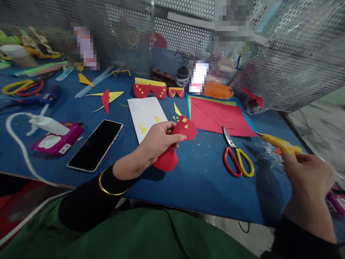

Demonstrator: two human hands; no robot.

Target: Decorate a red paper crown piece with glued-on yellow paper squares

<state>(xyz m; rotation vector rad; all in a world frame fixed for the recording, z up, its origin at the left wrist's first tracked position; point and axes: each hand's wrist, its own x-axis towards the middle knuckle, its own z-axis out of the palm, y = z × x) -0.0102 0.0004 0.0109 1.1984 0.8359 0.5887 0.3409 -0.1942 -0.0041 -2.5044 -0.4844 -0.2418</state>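
My left hand [161,138] pinches a red paper cutout [168,160] shaped like glasses, with two small yellow squares on its upper lobe. The fingers cover its middle. Over the right side of the table, my right hand [307,176] grips a yellow hot glue gun [283,144], its nozzle pointing left. Scissors [232,153] with one red and one yellow handle lie between the hands. A white card [145,111] bearing yellow paper bits is behind my left hand. Two finished-looking red paper glasses [150,90] with yellow edges stand farther back.
Red, yellow and blue paper sheets [223,115] are stacked at the back right. A black phone [95,145] and a purple power socket [58,138] with a white plug lie at left. Behind stands a perforated metal panel [129,43]. The blue table's [205,187] front edge is near my body.
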